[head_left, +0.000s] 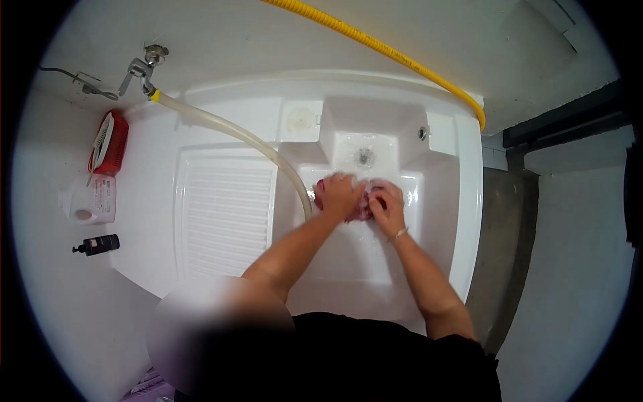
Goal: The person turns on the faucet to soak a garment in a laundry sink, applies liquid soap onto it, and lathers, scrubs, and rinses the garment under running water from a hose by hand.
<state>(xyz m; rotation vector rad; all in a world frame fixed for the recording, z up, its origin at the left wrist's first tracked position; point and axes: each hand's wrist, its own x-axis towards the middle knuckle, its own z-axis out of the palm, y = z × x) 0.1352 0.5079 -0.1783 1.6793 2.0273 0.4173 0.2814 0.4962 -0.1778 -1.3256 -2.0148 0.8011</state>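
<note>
A wet, bunched red and pink cloth [362, 210] lies in the white sink basin [348, 261], partly covered by both hands. My left hand [340, 194] presses onto its left part from above, fingers curled around it. On the right side of the bundle is my right hand [387, 206], its thumb and fingers bent in on the fabric. A thin bracelet [400, 234] circles the right wrist. The clear hose [261, 145] hangs into the basin just left of my left hand. The cloth's full shape is hidden.
A ribbed washboard [226, 208] is moulded left of the basin. The tap [142, 72] feeds the hose from the wall. A drain [364, 157] lies beyond the hands. A red basket [117, 143], white jug [98, 199] and black pump bottle [98, 244] stand left; a yellow hose [382, 47] runs behind.
</note>
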